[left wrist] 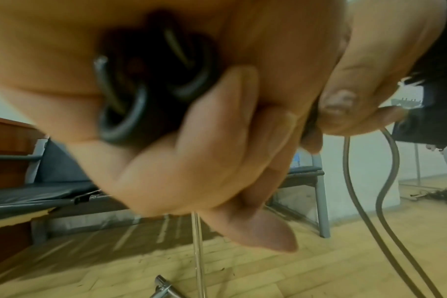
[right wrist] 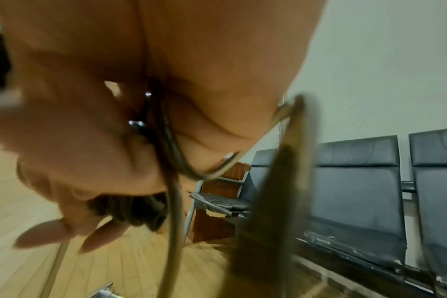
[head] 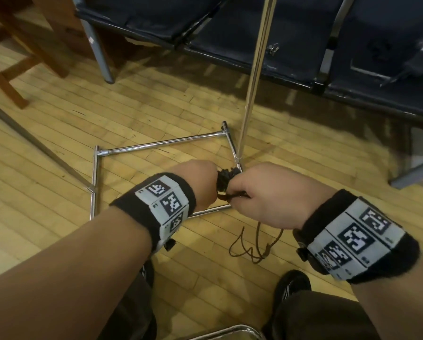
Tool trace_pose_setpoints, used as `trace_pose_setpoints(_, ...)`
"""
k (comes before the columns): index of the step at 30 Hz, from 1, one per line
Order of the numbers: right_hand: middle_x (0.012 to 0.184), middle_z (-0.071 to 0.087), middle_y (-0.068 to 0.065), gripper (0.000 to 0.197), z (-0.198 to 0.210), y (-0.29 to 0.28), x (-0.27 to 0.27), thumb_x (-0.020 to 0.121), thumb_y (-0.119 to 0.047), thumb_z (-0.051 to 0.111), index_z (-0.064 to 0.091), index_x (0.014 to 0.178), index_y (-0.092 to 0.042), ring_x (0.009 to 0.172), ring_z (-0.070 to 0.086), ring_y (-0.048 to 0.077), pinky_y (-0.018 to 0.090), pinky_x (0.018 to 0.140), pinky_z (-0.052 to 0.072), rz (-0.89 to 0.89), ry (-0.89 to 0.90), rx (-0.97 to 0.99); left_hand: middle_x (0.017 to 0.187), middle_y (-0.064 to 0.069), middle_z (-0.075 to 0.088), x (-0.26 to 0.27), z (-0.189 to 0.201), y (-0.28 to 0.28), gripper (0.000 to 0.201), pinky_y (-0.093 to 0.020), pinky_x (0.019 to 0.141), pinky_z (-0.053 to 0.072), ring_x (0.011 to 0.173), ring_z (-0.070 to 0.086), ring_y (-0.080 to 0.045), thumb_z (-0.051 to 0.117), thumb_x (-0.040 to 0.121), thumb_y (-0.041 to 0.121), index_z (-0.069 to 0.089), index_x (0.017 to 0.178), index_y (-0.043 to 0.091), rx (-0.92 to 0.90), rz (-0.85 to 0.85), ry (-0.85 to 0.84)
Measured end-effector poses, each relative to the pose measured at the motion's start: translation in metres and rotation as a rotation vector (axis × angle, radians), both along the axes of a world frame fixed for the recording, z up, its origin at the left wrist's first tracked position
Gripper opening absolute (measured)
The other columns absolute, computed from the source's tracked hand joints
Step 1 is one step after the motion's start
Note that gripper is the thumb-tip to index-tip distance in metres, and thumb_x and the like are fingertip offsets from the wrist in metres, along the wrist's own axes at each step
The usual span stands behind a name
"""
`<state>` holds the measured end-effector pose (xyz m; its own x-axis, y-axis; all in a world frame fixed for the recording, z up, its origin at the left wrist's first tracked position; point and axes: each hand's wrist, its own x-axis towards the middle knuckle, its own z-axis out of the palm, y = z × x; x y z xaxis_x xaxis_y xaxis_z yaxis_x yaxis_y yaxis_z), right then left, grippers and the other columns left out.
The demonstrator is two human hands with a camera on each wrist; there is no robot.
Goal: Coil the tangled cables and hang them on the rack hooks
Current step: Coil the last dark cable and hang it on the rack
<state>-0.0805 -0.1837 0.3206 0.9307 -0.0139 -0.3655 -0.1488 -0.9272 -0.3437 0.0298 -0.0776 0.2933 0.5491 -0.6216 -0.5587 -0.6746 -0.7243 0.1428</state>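
A black cable coil (head: 224, 179) sits bunched between my two hands, above the rack base. My left hand (head: 200, 182) grips the coil (left wrist: 151, 86) in its curled fingers. My right hand (head: 257, 192) pinches the cable's loose strand (head: 235, 197) beside the coil (right wrist: 130, 211). The loose end (head: 254, 249) hangs down below the right hand in a tangle above the floor. From the right hand two strands (left wrist: 385, 197) run down. The chrome rack pole (head: 257, 77) rises just behind the hands from its square base (head: 156, 144). No rack hooks are in view.
Dark padded bench seats (head: 279, 33) on metal legs stand behind the rack. A wooden piece of furniture (head: 14, 50) stands at the back left. A slanted metal bar (head: 34, 141) crosses the wood floor at left. My shoes (head: 291, 285) are below the hands.
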Motion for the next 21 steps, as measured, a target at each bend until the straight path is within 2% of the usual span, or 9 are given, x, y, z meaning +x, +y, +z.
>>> trace_pose_setpoints(2,0.083,0.062,-0.016,0.016,0.006,-0.003,-0.001,0.101,-0.03,0.056,0.071,0.102,-0.033,0.078,0.059,0.0,0.022,0.071,0.053,-0.018,-0.059,0.048,0.105,-0.005,0.062,-0.001,-0.001,0.003,0.027,-0.027,0.077,0.042,0.097,0.059,-0.021,0.061,0.105,0.016,0.064,0.13,0.007,0.048,-0.075,0.013)
trace_pose_setpoints(4,0.085,0.063,-0.021,0.012,0.009,-0.009,-0.002,0.099,-0.035,0.059,0.071,0.098,-0.037,0.081,0.059,-0.004,0.018,0.072,0.049,-0.067,-0.117,0.132,0.108,-0.001,0.065,-0.01,0.001,0.004,0.022,-0.028,0.079,0.043,0.104,0.065,-0.023,0.06,0.104,0.017,0.067,0.124,0.009,0.031,-0.154,0.069)
trace_pose_setpoints(7,0.083,0.066,-0.019,0.009,0.01,-0.026,-0.007,0.092,-0.043,0.063,0.068,0.088,-0.038,0.084,0.06,-0.009,0.018,0.069,0.046,-0.207,-0.166,0.286,0.094,0.008,0.065,-0.027,0.006,0.001,0.008,-0.023,0.065,0.044,0.084,0.065,-0.014,0.06,0.103,0.021,0.064,0.097,0.02,-0.049,-0.247,0.181)
trace_pose_setpoints(9,0.082,0.07,-0.015,0.013,0.008,-0.039,-0.01,0.089,-0.047,0.066,0.07,0.087,-0.035,0.074,0.063,-0.004,0.02,0.065,0.05,-0.333,-0.202,0.429,0.084,0.009,0.068,-0.027,0.013,-0.001,0.019,-0.019,0.061,0.044,0.072,0.061,-0.005,0.066,0.1,0.022,0.061,0.083,0.029,-0.156,-0.214,0.223)
trace_pose_setpoints(12,0.08,0.071,-0.005,0.027,0.001,-0.05,-0.013,0.086,-0.049,0.064,0.071,0.09,-0.023,0.062,0.061,0.008,0.022,0.055,0.052,-0.505,-0.206,0.715,0.076,0.006,0.073,-0.018,0.024,0.002,0.012,-0.014,0.059,0.043,0.064,0.063,0.001,0.075,0.093,0.025,0.071,0.081,0.027,-0.391,-0.082,0.324)
trace_pose_setpoints(14,0.08,0.072,0.0,0.014,-0.008,-0.051,-0.013,0.097,-0.03,0.063,0.071,0.097,-0.019,0.061,0.062,0.012,0.022,0.053,0.053,-0.524,-0.168,0.823,0.075,0.007,0.076,-0.014,0.028,0.005,0.008,-0.01,0.052,0.042,0.053,0.06,0.003,0.077,0.09,0.024,0.078,0.085,0.017,-0.548,0.026,0.503)
trace_pose_setpoints(16,0.065,0.063,0.001,0.024,-0.016,-0.049,-0.012,0.106,-0.029,0.053,0.069,0.102,-0.011,0.052,0.056,0.009,0.021,0.054,0.054,-0.57,-0.115,0.798,0.07,-0.002,0.074,-0.006,0.028,0.007,0.012,-0.017,0.044,0.04,0.046,0.053,-0.005,0.077,0.086,0.02,0.078,0.09,0.009,-0.653,0.155,0.655)
trace_pose_setpoints(18,0.065,0.049,0.003,0.051,-0.023,-0.047,-0.009,0.107,-0.048,0.043,0.067,0.103,-0.003,0.051,0.046,0.012,0.028,0.058,0.057,-0.609,-0.05,0.704,0.062,-0.003,0.066,0.006,0.027,0.008,0.008,-0.02,0.038,0.037,0.042,0.048,-0.009,0.074,0.087,0.011,0.072,0.092,0.005,-0.686,0.3,0.764)
trace_pose_setpoints(21,0.066,0.051,-0.002,0.057,-0.022,-0.04,-0.007,0.105,-0.059,0.034,0.069,0.095,-0.015,0.055,0.051,0.015,0.037,0.057,0.051,-0.508,0.03,0.459,0.051,0.005,0.056,0.025,0.023,0.012,0.003,-0.02,0.039,0.037,0.039,0.046,-0.008,0.064,0.094,0.005,0.063,0.091,0.006,-0.62,0.421,0.714)
